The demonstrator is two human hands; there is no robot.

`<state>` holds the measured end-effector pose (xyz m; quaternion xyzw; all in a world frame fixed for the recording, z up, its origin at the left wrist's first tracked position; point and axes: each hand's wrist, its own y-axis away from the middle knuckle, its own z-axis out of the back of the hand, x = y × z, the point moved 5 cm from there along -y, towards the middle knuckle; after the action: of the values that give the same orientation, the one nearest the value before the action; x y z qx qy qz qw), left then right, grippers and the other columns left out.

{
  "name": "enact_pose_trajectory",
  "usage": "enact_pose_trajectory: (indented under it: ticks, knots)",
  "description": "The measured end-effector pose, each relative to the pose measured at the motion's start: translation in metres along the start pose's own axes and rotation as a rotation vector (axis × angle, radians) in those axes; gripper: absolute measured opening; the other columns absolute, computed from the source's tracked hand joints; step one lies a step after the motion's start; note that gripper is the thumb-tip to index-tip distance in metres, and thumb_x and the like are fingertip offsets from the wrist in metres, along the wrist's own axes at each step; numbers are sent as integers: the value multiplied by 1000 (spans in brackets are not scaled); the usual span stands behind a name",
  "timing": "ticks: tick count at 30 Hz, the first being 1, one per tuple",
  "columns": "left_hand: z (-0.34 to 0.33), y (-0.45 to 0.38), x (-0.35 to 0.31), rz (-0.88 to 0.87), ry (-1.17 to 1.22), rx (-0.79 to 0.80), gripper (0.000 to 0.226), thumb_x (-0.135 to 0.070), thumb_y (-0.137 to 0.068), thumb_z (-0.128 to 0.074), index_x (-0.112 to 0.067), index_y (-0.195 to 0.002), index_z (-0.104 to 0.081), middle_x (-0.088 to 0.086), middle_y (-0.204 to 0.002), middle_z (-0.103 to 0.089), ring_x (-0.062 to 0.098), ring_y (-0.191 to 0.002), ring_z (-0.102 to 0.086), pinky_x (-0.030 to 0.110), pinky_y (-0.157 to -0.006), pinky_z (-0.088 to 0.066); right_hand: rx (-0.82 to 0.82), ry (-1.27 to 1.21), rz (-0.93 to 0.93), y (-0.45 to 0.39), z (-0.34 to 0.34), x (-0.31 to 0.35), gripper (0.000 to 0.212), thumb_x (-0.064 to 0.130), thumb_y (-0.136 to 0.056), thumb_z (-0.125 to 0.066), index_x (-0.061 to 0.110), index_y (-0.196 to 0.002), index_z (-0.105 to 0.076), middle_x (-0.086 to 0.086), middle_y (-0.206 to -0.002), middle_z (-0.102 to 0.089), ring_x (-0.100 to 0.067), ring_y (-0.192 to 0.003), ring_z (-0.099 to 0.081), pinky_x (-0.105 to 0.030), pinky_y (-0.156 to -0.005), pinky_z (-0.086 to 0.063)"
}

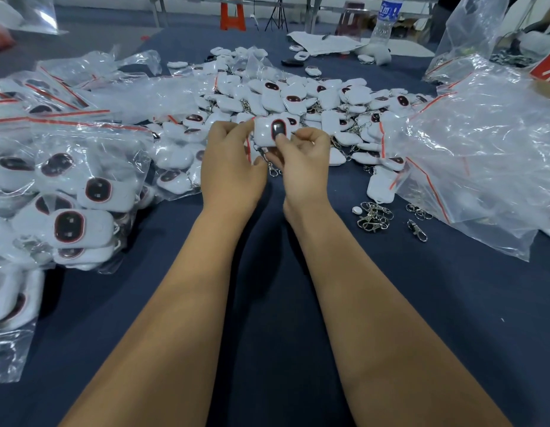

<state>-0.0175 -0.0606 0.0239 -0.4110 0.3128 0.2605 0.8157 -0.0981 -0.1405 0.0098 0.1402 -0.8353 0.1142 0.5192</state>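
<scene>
- Forearms (187,303) stretch across the tabletop (452,334) toward the pile (298,97), keeping stock within reach.
- Left hand (233,161) pinches the fob (262,134) aloft, seemingly steadying it.
- Right hand (301,161) clamps its lower edge, thumb on its window.

Both hands hold one white rounded plastic fob with a dark oval red-rimmed window (265,133) above a dark blue tablecloth (267,318). The left hand (232,167) pinches its left edge, and the right hand (301,167) has its thumb on the window. Behind lies a heap of like fobs (301,97). Clear red-strip bags of fobs (67,192) sit left, loose silver metal clasps (373,215) right.
</scene>
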Motion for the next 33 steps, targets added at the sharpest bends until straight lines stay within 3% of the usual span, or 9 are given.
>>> enact_pose_trajectory:
  ticks: [3, 6, 9, 11, 14, 19, 23, 28, 33]
  knots:
    - [6, -1, -4, -47, -14, -67, 61, -4, -78, -64, -10, -138, -54, 5, -121, -44, 13, -101, -52, 21, -85, -44, 41, 333, 74, -1, -3, -4, 12, 9, -93, -63, 17, -95, -54, -2, -87, -62, -12, -76, -58, -24, -78, -49]
    - [11, -1, -5, -85, -77, -124, 54, -7, -81, -62, -9, -135, -57, 13, -129, -46, 25, -115, -52, 22, -86, -41, 181, 637, 94, 0, -11, -6, 18, 26, -94, -58, 32, -78, -64, 5, -90, -69, -22, -108, -60, -44, -106, -40]
    - [13, -1, -4, -84, -150, -139, 50, -6, -80, -60, -12, -129, -62, 12, -127, -48, 29, -116, -47, 19, -85, -33, 266, 735, 41, 1, -16, -8, 31, 33, -94, -55, 24, -66, -64, 2, -91, -68, -25, -119, -53, -46, -110, -32]
    - [14, -2, -1, -42, -159, -127, 49, -7, -80, -60, -12, -129, -63, 10, -127, -48, 27, -117, -47, 23, -89, -38, 331, 520, -19, 3, -18, -9, 24, 25, -95, -58, 11, -83, -74, -7, -99, -73, -27, -114, -60, -44, -109, -40]
    - [15, -3, 9, 58, -121, -107, 45, -10, -84, -56, -15, -128, -63, 6, -126, -49, 21, -116, -50, 25, -87, -41, 392, 335, -53, 3, -17, -6, 25, 12, -96, -55, 2, -110, -73, -2, -110, -72, -9, -103, -65, -17, -95, -48]
    - [26, -5, 26, 221, -102, -177, 45, -3, -84, -51, -16, -124, -65, 4, -130, -50, 11, -103, -53, 8, -75, -28, 392, 679, 91, -3, -17, -9, 39, 0, -94, -50, 11, -130, -62, -4, -125, -62, -9, -100, -58, -14, -93, -43]
    - [29, -6, 28, 259, -82, -195, 45, -3, -82, -51, -21, -120, -67, 2, -126, -55, 4, -91, -45, 10, -71, -28, 445, 882, 164, -5, -23, -16, 38, 5, -89, -60, 12, -126, -63, -2, -100, -63, -8, -80, -52, -15, -79, -42]
    - [29, -6, 24, 276, 111, -172, 35, -18, -85, -52, -29, -111, -73, -8, -112, -69, 11, -103, -62, 23, -88, -46, 312, 619, 53, -9, -10, -10, 32, 6, -80, -73, 23, -105, -61, 3, -78, -56, -10, -65, -53, -23, -67, -45]
    - [15, -2, -1, -20, -20, -57, 38, -15, -84, -54, -24, -118, -70, 1, -119, -53, 12, -95, -54, 22, -76, -40, 151, 225, -1, -10, -7, -2, 22, 0, -82, -74, 13, -87, -58, -7, -79, -62, -14, -60, -59, -25, -60, -50]
